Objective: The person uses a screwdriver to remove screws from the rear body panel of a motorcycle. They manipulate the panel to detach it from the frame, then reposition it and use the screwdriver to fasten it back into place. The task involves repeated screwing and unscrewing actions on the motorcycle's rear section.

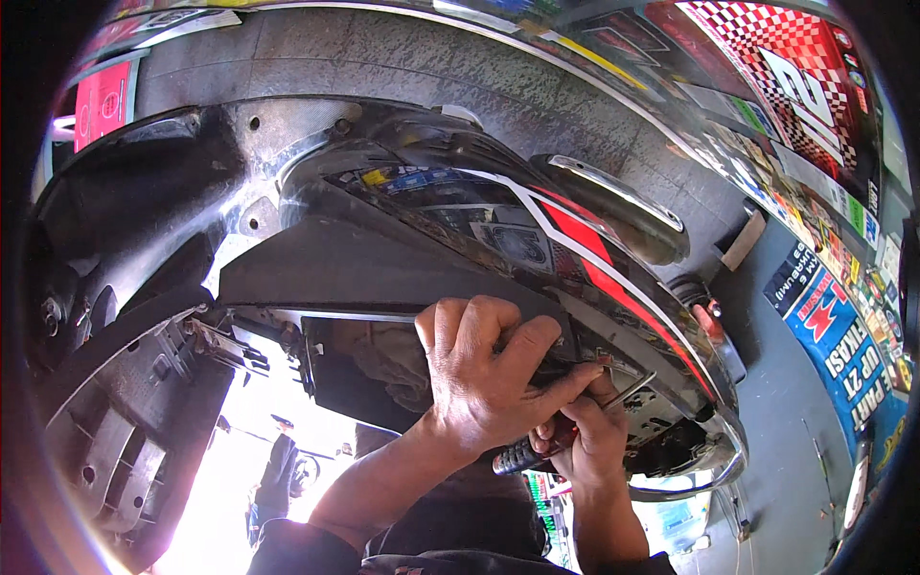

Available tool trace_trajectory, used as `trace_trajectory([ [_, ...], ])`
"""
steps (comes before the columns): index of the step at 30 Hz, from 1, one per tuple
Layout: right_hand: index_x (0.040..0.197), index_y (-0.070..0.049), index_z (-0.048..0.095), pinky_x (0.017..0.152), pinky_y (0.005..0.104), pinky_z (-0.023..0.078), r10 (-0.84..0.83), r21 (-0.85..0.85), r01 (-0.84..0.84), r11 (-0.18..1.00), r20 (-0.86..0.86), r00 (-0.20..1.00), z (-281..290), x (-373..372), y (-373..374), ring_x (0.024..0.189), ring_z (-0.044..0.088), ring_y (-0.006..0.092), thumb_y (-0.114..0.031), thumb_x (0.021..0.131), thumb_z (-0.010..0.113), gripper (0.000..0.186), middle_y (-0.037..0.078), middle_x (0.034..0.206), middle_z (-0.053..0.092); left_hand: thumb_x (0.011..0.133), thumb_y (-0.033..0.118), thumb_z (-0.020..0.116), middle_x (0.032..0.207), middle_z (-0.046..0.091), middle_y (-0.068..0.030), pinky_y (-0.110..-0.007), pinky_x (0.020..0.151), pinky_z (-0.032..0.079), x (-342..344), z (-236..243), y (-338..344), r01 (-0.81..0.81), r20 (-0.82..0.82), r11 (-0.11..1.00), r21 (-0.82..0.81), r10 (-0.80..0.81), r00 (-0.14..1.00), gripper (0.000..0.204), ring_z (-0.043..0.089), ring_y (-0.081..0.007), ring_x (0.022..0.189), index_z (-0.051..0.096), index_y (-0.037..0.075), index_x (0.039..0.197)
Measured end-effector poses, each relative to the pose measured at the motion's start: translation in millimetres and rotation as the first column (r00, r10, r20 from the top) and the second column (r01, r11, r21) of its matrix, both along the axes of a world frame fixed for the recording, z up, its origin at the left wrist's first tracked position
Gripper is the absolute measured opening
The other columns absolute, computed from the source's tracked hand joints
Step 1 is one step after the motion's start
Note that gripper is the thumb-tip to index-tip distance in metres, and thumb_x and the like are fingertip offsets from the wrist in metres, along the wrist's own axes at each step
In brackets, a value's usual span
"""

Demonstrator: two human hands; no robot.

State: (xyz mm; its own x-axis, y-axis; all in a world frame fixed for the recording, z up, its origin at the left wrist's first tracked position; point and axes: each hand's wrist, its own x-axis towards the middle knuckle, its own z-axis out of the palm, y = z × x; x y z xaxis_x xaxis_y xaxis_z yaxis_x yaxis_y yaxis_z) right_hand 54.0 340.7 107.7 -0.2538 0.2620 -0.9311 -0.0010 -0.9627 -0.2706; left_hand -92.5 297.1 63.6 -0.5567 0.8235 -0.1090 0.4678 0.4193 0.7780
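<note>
A scooter's black side panel [613,278] with red and white stripes runs along the far side of my hands. My left hand [489,369] lies over the panel's inner edge beside the compartment. Its fingers are curled and its thumb reaches right; what they grip is hidden. My right hand [594,436] is closed around a screwdriver [517,457], whose dark handle sticks out to the left. A thin metal shaft [637,388] points up and right from that hand, over the rear frame. Its tip is hard to make out. My two hands nearly touch.
An open storage compartment [374,359] holds a grey cloth. A raised ribbed plastic part [125,465] stands at the left. The exhaust silencer [623,206] lies beyond the panel, and the grab rail [738,460] curves around the tail. A blue banner [843,335] hangs at the right.
</note>
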Motion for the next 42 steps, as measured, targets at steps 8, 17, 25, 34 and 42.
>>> trace_trajectory([
  [8,0.114,-0.007,0.061,0.044,0.0265,0.045,-0.034,0.131,0.019,0.991,0.112,0.993,-2,-8,-17,0.051,0.055,0.0111,-0.017,0.098,0.062,0.019,0.006,0.074,0.063,0.055,0.048,0.092,0.085,0.045,-0.0049,-0.039,0.070,0.032,-3,4,2,0.006,0.027,0.999,-0.035,-0.005,1.000,0.053,0.041,-0.0224,0.080,0.071,0.011,0.085],
  [17,0.102,-0.005,0.062,0.047,0.0270,0.045,-0.133,0.117,0.117,0.986,0.137,0.982,5,-26,-18,0.054,0.056,0.0107,-0.021,0.098,0.064,0.017,0.005,0.068,0.062,0.053,0.051,0.091,0.084,0.046,-0.0042,-0.040,0.070,0.032,-2,2,0,0.012,0.017,0.999,-0.030,-0.011,1.000,0.056,0.042,-0.0224,0.079,0.072,0.011,0.087],
  [25,0.111,0.000,0.065,0.050,0.0278,0.047,-0.063,0.255,0.020,0.967,0.160,0.985,1,-18,-21,0.057,0.059,0.0131,-0.018,0.098,0.065,0.022,0.007,0.073,0.063,0.067,0.034,0.084,0.079,0.047,-0.0044,-0.040,0.071,0.032,-22,4,-7,0.133,0.119,0.991,0.003,-0.132,0.984,0.036,0.044,-0.0209,0.074,0.074,0.011,0.093],
  [34,0.117,0.002,0.064,0.052,0.0274,0.048,-0.123,0.129,0.108,0.986,0.106,0.987,9,-21,-7,0.061,0.058,0.0134,-0.017,0.095,0.068,0.029,0.004,0.077,0.059,0.079,0.014,0.074,0.082,0.052,-0.0076,-0.042,0.069,0.043,-72,0,7,0.504,0.293,0.860,0.081,-0.504,0.813,0.026,0.055,-0.0273,0.076,0.068,0.007,0.103],
  [42,0.112,0.000,0.068,0.055,0.0286,0.048,-0.153,0.172,0.126,0.977,0.150,0.977,10,-30,-8,0.065,0.056,0.0129,-0.013,0.090,0.073,0.026,0.003,0.075,0.061,0.076,0.017,0.075,0.086,0.055,-0.0105,-0.041,0.073,0.054,-94,-5,47,0.827,0.131,0.539,0.160,-0.842,0.523,0.025,0.061,-0.0299,0.084,0.058,0.004,0.089],
])
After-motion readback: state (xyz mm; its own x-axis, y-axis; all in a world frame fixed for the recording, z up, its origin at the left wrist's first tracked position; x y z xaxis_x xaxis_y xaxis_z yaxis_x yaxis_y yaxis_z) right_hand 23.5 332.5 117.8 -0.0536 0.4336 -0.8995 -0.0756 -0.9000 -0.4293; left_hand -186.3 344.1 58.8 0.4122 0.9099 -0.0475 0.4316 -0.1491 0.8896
